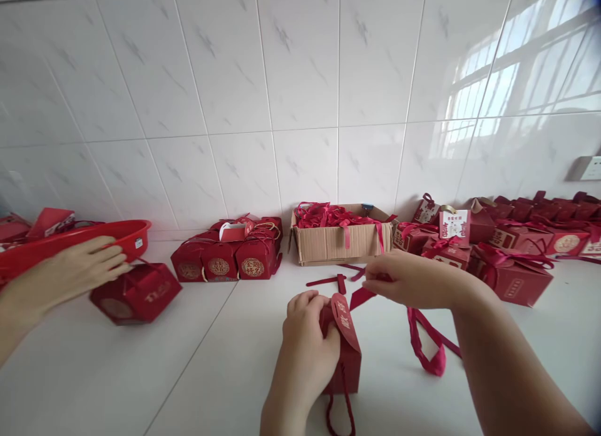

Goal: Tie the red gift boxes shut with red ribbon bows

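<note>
My left hand [307, 348] is wrapped around a small dark-red gift box [351, 367] standing on the white counter, its thumb across the near side. The box has a rounded flap [344, 312] with pale lettering at its top. From its lower side a twisted red cord [329, 417] hangs in a loop. My right hand [404, 278], fingers pinched together, holds a red ribbon [360, 297] just above and to the right of the box. A length of ribbon [434, 363] trails in a loop on the counter below my right wrist.
At left, another person's hand [96, 264] is at the handle of a red box [141, 295], beside a red basin [141, 229]. Red boxes [220, 260] and a ribbon-filled cardboard carton [328, 248] stand by the wall. Several ribboned boxes [511, 279] sit at right.
</note>
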`<act>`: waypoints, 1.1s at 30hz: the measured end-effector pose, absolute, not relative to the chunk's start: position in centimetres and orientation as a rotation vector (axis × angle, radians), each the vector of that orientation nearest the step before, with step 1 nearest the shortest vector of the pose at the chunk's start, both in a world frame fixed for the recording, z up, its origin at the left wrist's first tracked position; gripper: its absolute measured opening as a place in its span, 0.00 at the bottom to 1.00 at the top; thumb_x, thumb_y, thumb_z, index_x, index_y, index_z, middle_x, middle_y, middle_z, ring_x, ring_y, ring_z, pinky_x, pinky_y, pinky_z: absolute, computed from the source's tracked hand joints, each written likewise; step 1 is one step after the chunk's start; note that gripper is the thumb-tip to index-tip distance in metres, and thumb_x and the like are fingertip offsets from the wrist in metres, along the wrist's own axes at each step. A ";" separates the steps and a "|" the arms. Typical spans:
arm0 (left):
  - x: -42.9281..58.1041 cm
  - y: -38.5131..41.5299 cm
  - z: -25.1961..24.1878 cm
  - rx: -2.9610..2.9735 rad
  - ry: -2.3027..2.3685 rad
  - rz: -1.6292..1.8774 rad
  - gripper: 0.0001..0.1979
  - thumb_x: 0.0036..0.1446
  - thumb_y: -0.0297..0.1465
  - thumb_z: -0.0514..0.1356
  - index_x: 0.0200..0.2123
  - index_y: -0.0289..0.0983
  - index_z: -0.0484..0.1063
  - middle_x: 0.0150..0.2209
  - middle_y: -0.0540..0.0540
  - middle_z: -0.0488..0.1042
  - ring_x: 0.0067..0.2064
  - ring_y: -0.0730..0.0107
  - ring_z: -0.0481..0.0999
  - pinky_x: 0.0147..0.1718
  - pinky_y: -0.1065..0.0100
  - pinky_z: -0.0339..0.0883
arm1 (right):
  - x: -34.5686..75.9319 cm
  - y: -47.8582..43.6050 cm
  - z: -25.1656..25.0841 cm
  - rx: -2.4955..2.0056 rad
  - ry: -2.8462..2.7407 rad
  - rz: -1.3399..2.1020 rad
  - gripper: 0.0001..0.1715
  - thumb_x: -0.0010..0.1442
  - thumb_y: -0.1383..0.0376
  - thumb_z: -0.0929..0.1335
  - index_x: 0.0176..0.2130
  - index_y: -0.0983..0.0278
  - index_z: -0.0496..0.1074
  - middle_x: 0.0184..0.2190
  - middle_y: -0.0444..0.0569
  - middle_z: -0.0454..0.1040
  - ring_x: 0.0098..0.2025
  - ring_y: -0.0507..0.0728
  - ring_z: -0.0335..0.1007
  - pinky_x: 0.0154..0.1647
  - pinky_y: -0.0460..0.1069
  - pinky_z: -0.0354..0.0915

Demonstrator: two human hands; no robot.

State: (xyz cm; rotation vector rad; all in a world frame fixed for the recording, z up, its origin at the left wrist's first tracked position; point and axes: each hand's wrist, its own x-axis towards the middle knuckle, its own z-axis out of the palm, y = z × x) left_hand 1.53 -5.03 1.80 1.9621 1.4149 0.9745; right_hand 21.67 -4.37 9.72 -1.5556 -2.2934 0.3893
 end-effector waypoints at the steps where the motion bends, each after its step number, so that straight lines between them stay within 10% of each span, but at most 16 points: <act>1: 1.6 -5.0 1.8 1.963 1.413 0.972 0.12 0.51 0.32 0.55 0.40 0.44 0.73 0.54 0.41 0.67 0.60 0.49 0.59 0.56 0.49 0.58 | 21.5 -4.3 9.7 -1.572 -2.283 0.379 0.21 0.57 0.61 0.63 0.17 0.62 0.55 0.16 0.41 0.55 0.16 0.48 0.45 0.14 0.47 0.44; 33: 1.4 -5.9 2.8 2.070 1.480 1.058 0.10 0.49 0.37 0.61 0.37 0.48 0.76 0.48 0.47 0.73 0.57 0.54 0.67 0.52 0.56 0.65 | 19.9 -4.6 10.2 -1.834 -2.437 0.215 0.15 0.60 0.66 0.58 0.22 0.64 0.54 0.20 0.43 0.59 0.22 0.49 0.47 0.20 0.46 0.47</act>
